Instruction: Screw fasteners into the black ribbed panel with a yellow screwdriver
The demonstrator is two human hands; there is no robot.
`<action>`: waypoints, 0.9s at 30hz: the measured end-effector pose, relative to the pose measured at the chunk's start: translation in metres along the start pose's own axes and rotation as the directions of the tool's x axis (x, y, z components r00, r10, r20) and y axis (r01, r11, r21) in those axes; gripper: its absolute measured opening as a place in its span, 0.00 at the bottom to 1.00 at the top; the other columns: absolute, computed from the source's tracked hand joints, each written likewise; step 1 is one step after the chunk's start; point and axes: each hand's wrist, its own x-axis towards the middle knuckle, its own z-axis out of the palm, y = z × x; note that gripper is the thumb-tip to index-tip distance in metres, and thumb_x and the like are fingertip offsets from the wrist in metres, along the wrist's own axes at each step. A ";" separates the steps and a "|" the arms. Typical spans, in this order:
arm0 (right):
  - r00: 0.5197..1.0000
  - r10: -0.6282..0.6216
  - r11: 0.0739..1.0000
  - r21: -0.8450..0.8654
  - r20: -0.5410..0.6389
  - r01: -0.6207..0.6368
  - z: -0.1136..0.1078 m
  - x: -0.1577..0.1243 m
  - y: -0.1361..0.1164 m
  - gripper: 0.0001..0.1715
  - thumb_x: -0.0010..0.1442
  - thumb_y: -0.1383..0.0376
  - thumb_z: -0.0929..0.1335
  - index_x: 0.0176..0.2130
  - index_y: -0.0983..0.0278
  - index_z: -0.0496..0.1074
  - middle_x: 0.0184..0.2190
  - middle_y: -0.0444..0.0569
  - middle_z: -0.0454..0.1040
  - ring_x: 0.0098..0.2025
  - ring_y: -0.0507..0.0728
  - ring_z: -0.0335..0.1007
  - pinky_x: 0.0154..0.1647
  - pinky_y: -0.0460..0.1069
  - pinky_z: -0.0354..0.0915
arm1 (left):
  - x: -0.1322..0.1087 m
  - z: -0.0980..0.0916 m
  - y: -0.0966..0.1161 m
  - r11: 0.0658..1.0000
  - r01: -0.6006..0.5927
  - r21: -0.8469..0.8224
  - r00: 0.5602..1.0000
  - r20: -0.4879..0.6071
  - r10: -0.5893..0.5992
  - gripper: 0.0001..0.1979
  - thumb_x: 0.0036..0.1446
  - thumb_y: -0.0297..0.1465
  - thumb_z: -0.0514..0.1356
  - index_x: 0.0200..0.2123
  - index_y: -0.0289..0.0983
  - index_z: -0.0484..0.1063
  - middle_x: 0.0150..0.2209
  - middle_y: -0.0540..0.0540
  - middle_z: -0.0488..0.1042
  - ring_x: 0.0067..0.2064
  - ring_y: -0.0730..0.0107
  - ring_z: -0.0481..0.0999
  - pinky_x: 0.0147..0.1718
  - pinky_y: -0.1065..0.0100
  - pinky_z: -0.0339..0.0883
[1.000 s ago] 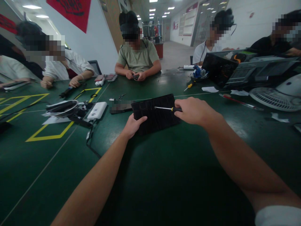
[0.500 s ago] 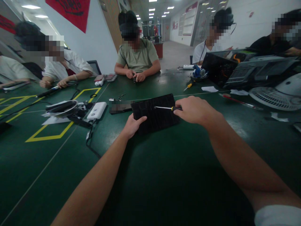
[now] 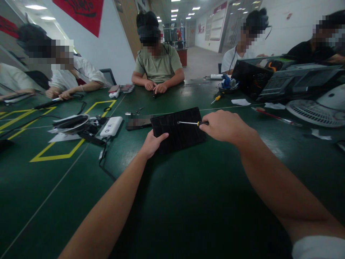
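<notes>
My left hand (image 3: pixel 155 143) grips the lower left edge of a flat black rectangular panel (image 3: pixel 180 138), thumb on its face. The panel is tilted up above the table, its surface dark and ribbed. In my right hand (image 3: pixel 228 126) is a screwdriver (image 3: pixel 188 123) with a black and yellow handle, fingers wrapped round it. Its metal shaft points left across the panel, and the tip lies over the panel's upper middle; whether a screw sits at the tip I cannot make out.
On the green table (image 3: pixel 188 201), a white power bank (image 3: pixel 111 126) with a cable lies left, beside a pile of parts (image 3: pixel 78 126). Small metal pieces (image 3: pixel 138 110) lie beyond the panel. At right are a white fan (image 3: pixel 318 104) and a computer case (image 3: pixel 293 81). A person (image 3: pixel 159 66) sits opposite.
My hands, the panel and the screwdriver stay nearly in place. Across the table at left, another person's hands have shifted slightly left with a dark rod-like object.
</notes>
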 end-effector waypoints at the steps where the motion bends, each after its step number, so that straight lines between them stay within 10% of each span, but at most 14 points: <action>1: 1.000 -0.002 1.000 -0.004 -0.008 0.002 0.000 0.000 0.000 0.26 0.74 0.53 0.63 0.54 0.61 0.85 0.53 0.64 0.84 0.56 0.76 0.81 0.52 0.66 0.73 | 0.000 0.000 0.000 1.000 0.001 0.002 1.000 -0.001 -0.001 0.30 0.43 0.39 0.81 0.50 0.37 0.81 0.51 0.40 0.87 0.58 0.42 0.84 0.67 0.38 0.72; 27: 0.988 -0.003 1.000 0.008 -0.154 0.005 -0.002 -0.009 -0.004 0.20 0.70 0.54 0.68 0.53 0.56 0.86 0.46 0.57 0.86 0.47 0.70 0.80 0.42 0.59 0.68 | -0.001 0.000 -0.001 1.000 0.022 0.010 1.000 0.013 -0.022 0.29 0.46 0.38 0.80 0.51 0.38 0.80 0.53 0.39 0.86 0.59 0.42 0.84 0.66 0.38 0.73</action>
